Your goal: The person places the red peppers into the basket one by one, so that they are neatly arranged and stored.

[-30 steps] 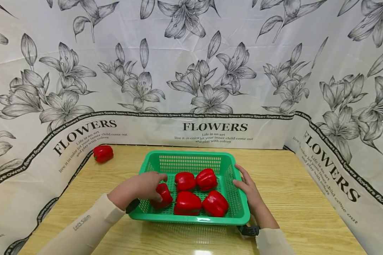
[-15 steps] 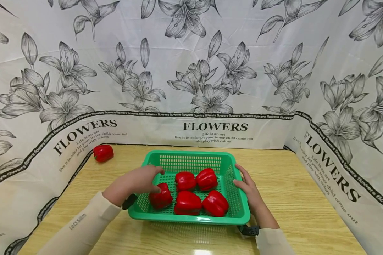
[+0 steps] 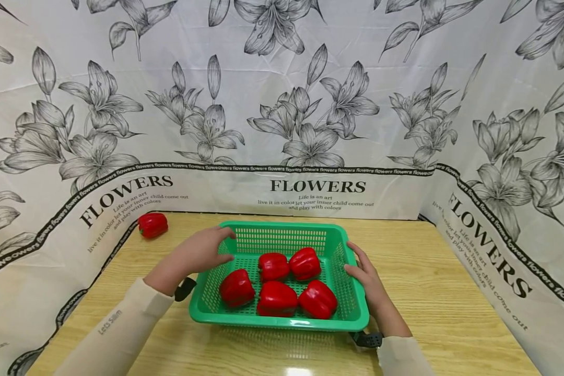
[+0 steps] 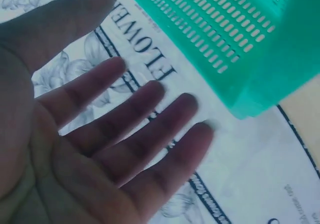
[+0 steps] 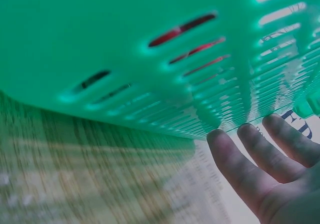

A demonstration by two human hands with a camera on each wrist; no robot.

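A green plastic basket with slotted walls stands on the table, and several red bell peppers lie in it. My left hand is over the basket's left rim, its thumb and fingers spread with nothing between them; the left wrist view shows its bare palm beside the basket's wall. Closest to it is the front-left bell pepper. My right hand holds the basket's right side, thumb at the rim. In the right wrist view its fingers lie against the outer slotted wall.
Another red bell pepper lies at the table's far left corner. The wooden table is bordered at the back and sides by a white flower-printed cloth. A dark wrist device sits under my right wrist.
My left hand has let go of the front-left bell pepper and moved up and left to the basket's rim. That pepper stays in the basket. My right hand has not moved.
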